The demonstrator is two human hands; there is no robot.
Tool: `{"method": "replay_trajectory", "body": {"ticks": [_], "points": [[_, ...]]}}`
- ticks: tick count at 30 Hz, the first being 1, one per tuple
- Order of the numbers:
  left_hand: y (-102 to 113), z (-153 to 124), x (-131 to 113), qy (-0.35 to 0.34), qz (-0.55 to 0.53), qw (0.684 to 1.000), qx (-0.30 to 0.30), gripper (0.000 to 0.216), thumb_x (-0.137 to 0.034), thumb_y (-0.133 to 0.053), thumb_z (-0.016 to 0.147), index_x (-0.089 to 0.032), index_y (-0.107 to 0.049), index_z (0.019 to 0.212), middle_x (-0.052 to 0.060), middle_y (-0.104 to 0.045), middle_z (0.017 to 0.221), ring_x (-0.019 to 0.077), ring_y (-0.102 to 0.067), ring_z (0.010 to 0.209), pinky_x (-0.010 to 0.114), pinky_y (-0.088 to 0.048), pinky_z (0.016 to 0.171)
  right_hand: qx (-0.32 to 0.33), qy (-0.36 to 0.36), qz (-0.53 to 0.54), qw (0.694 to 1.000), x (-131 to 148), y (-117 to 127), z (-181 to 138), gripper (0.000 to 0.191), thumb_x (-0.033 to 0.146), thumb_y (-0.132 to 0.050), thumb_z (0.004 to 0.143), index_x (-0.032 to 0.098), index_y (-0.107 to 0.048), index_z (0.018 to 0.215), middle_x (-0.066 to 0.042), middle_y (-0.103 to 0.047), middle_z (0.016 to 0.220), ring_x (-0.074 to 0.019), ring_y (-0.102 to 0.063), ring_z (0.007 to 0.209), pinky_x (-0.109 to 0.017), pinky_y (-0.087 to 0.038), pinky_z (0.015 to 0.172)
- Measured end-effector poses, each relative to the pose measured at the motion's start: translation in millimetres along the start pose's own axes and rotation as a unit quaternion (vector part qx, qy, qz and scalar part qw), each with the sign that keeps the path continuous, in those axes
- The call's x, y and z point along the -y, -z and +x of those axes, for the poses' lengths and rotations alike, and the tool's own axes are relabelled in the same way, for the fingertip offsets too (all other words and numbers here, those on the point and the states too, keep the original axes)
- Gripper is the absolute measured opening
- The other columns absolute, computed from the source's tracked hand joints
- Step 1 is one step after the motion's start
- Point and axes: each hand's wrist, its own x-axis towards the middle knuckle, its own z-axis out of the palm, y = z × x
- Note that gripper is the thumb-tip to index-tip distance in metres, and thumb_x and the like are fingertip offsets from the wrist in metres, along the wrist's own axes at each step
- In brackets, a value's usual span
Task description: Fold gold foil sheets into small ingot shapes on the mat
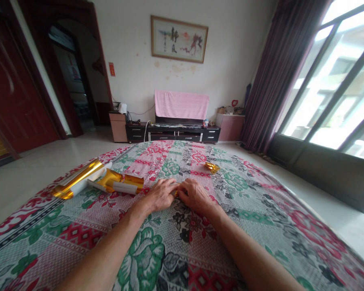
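Observation:
My left hand (162,195) and my right hand (194,195) meet over the middle of the table, fingers closed and fingertips almost touching. Between them shows a small bit of gold foil (176,194), pinched by both hands; most of it is hidden behind the fingers. Beyond my right hand, a folded gold foil piece (211,167) lies on the tablecloth (172,226). To the left of my left hand sits an open white box (125,187) with shiny gold foil sheets (109,180) in it. A curled gold foil sheet (85,173) lies beside the box.
The flowered tablecloth covers a table with a rounded far edge. Across the floor stand a low black cabinet (136,132) and a pink cloth (182,104) draped over a screen. Purple curtains (279,68) and a window are at right; a red door (15,81) is at left.

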Motion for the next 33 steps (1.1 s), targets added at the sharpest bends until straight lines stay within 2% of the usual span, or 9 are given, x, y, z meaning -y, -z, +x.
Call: {"method": "replay_trajectory", "body": {"ticks": [19,25,33], "points": [[0.6,-1.4,-1.2,0.012,0.008,1.000,-0.001,0.044,-0.016,-0.041,0.077,-0.025,-0.050,0.119,0.003,-0.046,0.127,0.0221,-0.042,0.111,0.037,-0.034,0.098,-0.007,-0.037,0.005,0.999,0.0,-6.7,1.1,0.010,0.020,-0.050,0.079,0.017,-0.058,0.074,-0.002,-0.053,0.072,-0.0112,-0.047,0.067,-0.022,-0.032,0.063],[3.7,-2.3,-3.8,0.011,0.006,1.000,-0.002,0.044,-0.016,-0.041,0.077,-0.023,-0.050,0.119,0.004,-0.047,0.126,0.0215,-0.042,0.111,0.036,-0.034,0.098,0.001,-0.016,-0.002,1.000,4.0,-3.4,-1.2,0.016,0.023,-0.045,0.085,0.017,-0.058,0.078,-0.003,-0.052,0.077,-0.0115,-0.047,0.070,-0.022,-0.032,0.064],[1.3,-1.6,-1.6,0.010,0.000,1.000,-0.004,0.044,-0.017,-0.042,0.077,-0.027,-0.049,0.120,0.002,-0.047,0.125,0.0214,-0.043,0.109,0.037,-0.036,0.096,0.004,-0.007,0.005,1.000,5.9,-0.2,-3.1,0.017,0.021,-0.045,0.084,0.017,-0.060,0.076,-0.003,-0.052,0.075,-0.0120,-0.047,0.072,-0.023,-0.032,0.067]]}}
